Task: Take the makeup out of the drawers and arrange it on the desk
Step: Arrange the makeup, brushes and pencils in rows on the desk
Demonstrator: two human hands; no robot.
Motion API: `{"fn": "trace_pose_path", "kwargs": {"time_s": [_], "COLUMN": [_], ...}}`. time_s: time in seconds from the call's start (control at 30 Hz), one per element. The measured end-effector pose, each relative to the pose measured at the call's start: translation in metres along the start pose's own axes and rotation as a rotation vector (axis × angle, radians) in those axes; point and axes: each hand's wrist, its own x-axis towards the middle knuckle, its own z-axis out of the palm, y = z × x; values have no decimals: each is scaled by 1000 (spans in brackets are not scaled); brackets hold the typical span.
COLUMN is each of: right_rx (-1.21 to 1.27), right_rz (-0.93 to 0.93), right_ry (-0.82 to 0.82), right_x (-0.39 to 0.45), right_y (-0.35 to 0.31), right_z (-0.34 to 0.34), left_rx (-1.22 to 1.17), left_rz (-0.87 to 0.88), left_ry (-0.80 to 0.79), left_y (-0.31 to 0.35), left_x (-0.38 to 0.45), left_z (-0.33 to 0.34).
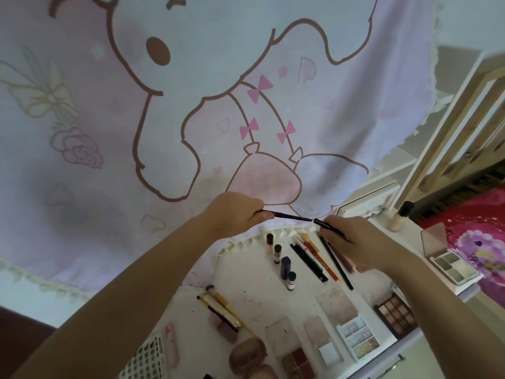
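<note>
My left hand (237,213) grips one end of a thin dark makeup pen (292,216) held above the desk. My right hand (352,242) pinches the pen's other piece, a dark cap or barrel (319,222), and the two parts meet at a narrow tip between my hands. Below them on the white desk (251,283) lie a row of pencils (317,258), small dark-capped tubes (277,254), a navy lipstick (285,266), brushes (221,307) and several eyeshadow palettes (358,337).
A pink cartoon cloth (191,105) hangs behind the desk. An open palette with a mirror lid (448,258) and a foundation bottle (400,217) stand at the right edge. A white basket (147,359) sits at the lower left. A drawer handle (393,365) shows at the lower right.
</note>
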Motion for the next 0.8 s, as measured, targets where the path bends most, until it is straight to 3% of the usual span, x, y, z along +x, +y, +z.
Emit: {"fn": "trace_pose_path", "kwargs": {"time_s": [0.33,0.47,0.63,0.8], "right_rx": [17,376,1276,1353], "right_rz": [-51,15,201,381], "right_ry": [-63,57,160,128], "right_x": [8,13,15,12], "right_y": [-8,-13,-9,-8], "right_z": [0,-1,9,52], "left_rx": [-96,-347,-651,-757], "left_rz": [29,29,6,-14], "left_ry": [-37,-128,-197,-200], "left_y": [8,17,28,53], "left_x": [1,-6,-17,-20], "left_z": [12,28,52,68]}}
